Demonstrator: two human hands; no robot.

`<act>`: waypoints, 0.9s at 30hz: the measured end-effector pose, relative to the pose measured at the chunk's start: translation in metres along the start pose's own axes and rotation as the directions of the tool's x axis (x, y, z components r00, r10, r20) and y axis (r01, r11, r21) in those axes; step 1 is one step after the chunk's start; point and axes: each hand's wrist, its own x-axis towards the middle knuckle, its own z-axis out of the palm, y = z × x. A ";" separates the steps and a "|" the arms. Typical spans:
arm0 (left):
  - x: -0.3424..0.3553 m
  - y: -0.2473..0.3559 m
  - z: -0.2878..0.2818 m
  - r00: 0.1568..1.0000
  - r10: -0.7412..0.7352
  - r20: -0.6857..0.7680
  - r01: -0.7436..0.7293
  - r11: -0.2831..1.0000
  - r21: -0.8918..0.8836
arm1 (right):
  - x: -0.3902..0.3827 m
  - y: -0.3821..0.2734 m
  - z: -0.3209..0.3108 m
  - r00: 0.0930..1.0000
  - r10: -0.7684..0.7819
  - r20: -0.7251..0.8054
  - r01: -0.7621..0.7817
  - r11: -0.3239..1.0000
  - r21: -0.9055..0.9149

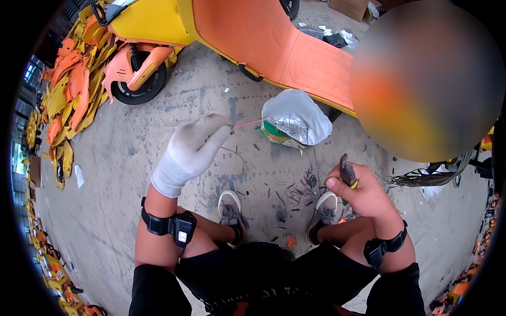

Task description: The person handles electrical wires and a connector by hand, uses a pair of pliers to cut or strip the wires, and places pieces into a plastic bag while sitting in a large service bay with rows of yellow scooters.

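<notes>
Fingers (219,126) of the left hand (192,147), gloved in white knit, are pinched together on the end of a thin pink wire (247,124). That hand is raised over the concrete floor (116,174), with the forearm coming up from the lower edge and a black strapped band (176,226) worn below the glove's cuff. The wire is seen as a fine, straight, pale pink strand, drawn taut from the fingertips rightward to a bundle wrapped in crumpled silver foil (298,117), with green and yellow showing at its lower side. The bundle rests on the floor just beside an orange and yellow scooter body panel (295,50).

Short dark offcuts (295,192) are scattered on the floor between two grey shoes (230,208), below the bundle.

Further right, the bare right hand (361,192) is held low near the right knee, the wrist bent inward and a second black band (382,247) strapped to the forearm. Its fingers are curled closed round a dark cutting tool (346,171) with a yellow grip, the thumb laid along the handle and the tool's tip pointing upward. The tool is held well apart from the wire. A sheaf of dark wires (427,179) lies on the floor to the right of that hand.
</notes>
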 end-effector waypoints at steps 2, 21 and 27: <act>0.008 0.005 0.009 0.996 -0.081 0.026 0.081 0.996 -0.019 | 0.008 -0.008 0.008 0.999 -0.039 -0.002 0.039 0.999 -0.030; 0.018 0.074 0.138 0.924 -0.383 0.004 0.325 0.778 -0.538 | 0.074 -0.012 0.023 0.887 -0.045 -0.459 0.450 0.303 0.840; 0.036 0.088 0.123 0.882 -0.471 -0.018 0.347 0.673 -0.653 | 0.071 -0.029 0.038 0.887 -0.178 -0.427 0.462 0.379 0.802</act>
